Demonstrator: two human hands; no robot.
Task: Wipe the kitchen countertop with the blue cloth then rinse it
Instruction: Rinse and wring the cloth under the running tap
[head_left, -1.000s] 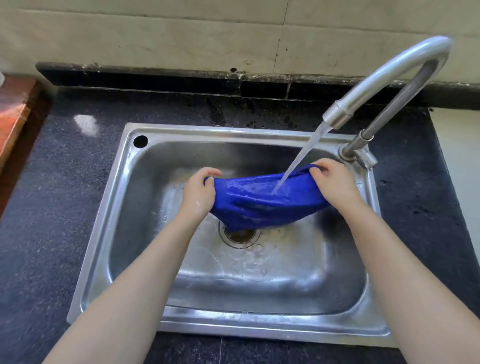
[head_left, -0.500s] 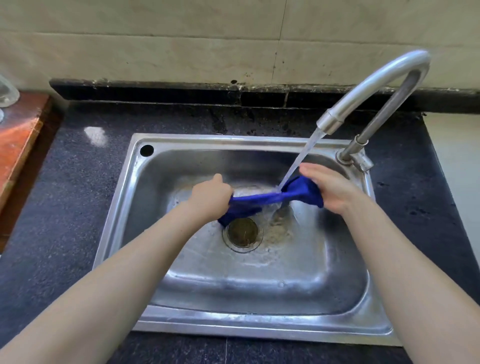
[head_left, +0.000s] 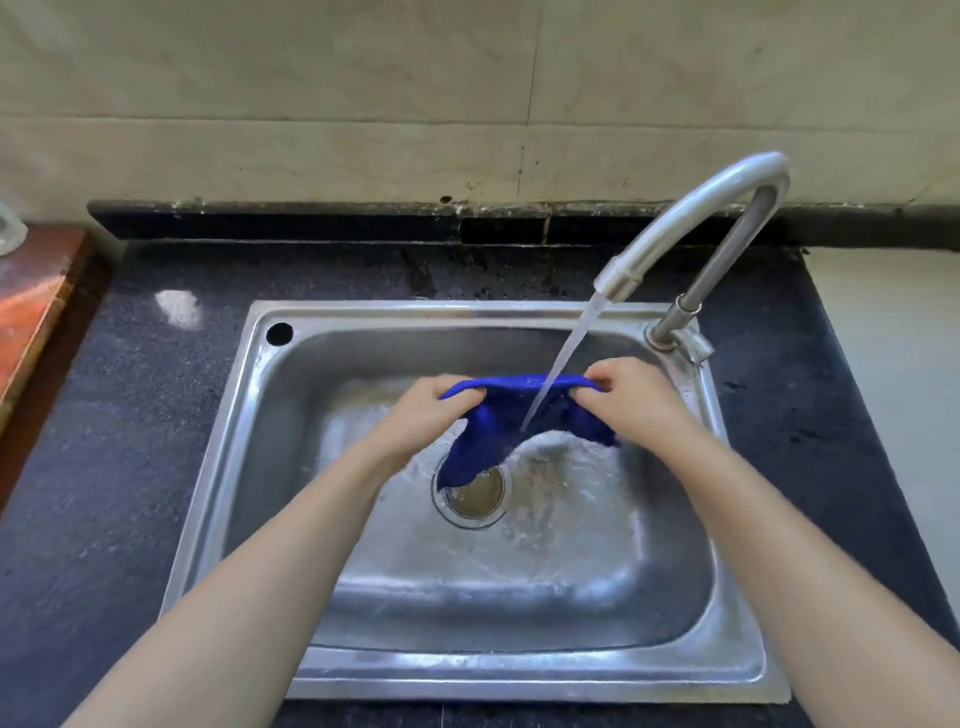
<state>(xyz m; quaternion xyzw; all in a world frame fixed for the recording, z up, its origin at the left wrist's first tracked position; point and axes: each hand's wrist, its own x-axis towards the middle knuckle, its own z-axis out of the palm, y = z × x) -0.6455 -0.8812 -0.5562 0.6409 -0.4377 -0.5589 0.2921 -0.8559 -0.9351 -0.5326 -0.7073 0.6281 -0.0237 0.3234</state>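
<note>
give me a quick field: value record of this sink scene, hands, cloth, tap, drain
left hand: grips the left end of the blue cloth
right hand: grips the cloth's right end
cloth: stretched between both hands over the sink, lower corner hanging by the drain
faucet: running, stream landing on the cloth
countertop: dark, speckled, surrounds the sink

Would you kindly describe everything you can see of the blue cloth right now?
The blue cloth is a deep blue, soft-looking fabric, wet. The left hand and right hand each grip an end of its upper edge, stretching it across the sink. The faucet stream strikes its middle; a loose corner droops toward the drain.
</note>
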